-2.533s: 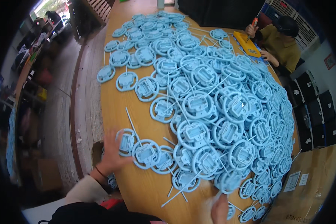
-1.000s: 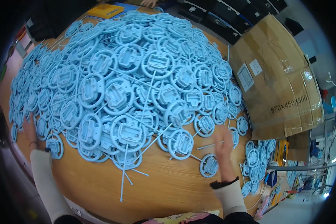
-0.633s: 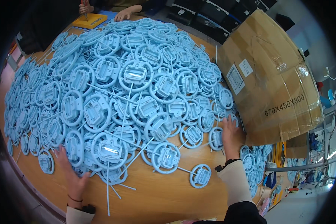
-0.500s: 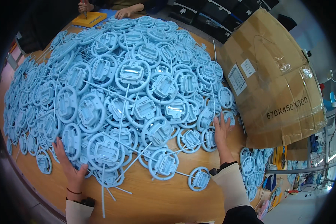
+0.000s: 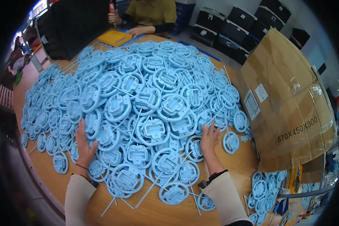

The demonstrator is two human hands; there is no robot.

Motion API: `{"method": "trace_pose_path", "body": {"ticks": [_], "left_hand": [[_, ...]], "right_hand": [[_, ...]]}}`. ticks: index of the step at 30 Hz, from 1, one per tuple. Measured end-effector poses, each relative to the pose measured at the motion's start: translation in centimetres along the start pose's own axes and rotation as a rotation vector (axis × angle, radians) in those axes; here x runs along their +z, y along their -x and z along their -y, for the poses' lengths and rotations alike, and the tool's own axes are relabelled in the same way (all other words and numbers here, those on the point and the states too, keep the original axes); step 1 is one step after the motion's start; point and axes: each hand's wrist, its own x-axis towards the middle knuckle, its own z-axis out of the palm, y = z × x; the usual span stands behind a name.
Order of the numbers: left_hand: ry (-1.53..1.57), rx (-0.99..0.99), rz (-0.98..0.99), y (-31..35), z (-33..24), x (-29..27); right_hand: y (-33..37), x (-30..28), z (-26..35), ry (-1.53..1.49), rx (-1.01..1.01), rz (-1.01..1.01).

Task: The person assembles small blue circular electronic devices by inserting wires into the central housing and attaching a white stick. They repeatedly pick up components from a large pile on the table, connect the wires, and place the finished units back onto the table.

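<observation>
A big heap of light blue round plastic parts [image 5: 139, 98] with thin sprue sticks covers the wooden table [image 5: 237, 165]. My left hand [image 5: 84, 147] lies flat on the near left side of the heap, fingers spread, pressing against the parts. My right hand [image 5: 209, 139] rests flat on the near right side of the heap, fingers apart. Neither hand grips a part. Several loose parts [image 5: 173, 194] lie between my forearms near the table's front edge.
A large brown cardboard box [image 5: 290, 101] stands at the right of the table. More blue parts [image 5: 261, 188] lie below it. Across the table a person's hands [image 5: 133, 32] rest by a yellow tray [image 5: 114, 37]. Black crates [image 5: 248, 22] stand behind.
The view has swung from the table's right side toward the centre. Both my hands have settled flat on the heap's near flanks, the right one moving in from the box side.
</observation>
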Motion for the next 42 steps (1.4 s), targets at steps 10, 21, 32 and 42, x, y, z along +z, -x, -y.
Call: {"method": "trace_pose_path", "body": {"ticks": [10,21,32,42], "left_hand": [[-0.070,-0.110,0.124,0.6,-2.1,-3.9],[-0.132,0.315,0.528,18.1,-13.4,-3.5],[-0.160,0.247,0.333,20.7,-19.8,-5.3],[0.465,0.721,0.703,25.6,-52.8,6.6]], "right_hand": [[4.1,-3.1,-2.7,0.033,-0.311,0.226],[25.8,-6.7,-9.2,0.131,-0.184,0.136],[29.0,-21.9,-16.8,-0.013,-0.386,-0.071],[41.7,-35.3,-35.8,0.351,-0.240,0.062]]}}
